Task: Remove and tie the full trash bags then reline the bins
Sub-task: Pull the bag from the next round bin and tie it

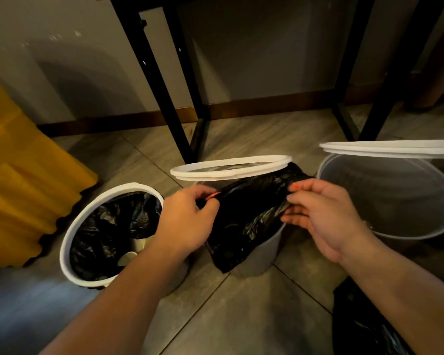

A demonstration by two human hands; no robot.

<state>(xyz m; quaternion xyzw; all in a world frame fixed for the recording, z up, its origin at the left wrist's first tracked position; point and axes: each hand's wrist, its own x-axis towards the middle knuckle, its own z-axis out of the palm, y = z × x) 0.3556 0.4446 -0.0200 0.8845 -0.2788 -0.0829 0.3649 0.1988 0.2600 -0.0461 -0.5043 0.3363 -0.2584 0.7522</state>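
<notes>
A fresh black trash bag (249, 216) hangs stretched between my hands over the middle grey bin (264, 254). My left hand (187, 221) pinches its left edge and my right hand (323, 213) pinches its right edge. The middle bin's white ring (231, 168) is tipped up behind the bag. At the left stands a white-rimmed bin (69, 242) lined with a black bag (108, 226) holding paper cups. At the right is an unlined translucent bin (395, 201) with its white ring (390, 149) raised.
Black metal table legs (162, 80) stand behind the bins against the wall. A yellow ribbed object (23, 180) sits at the left. Another black bag (364, 326) lies on the tiled floor at the lower right.
</notes>
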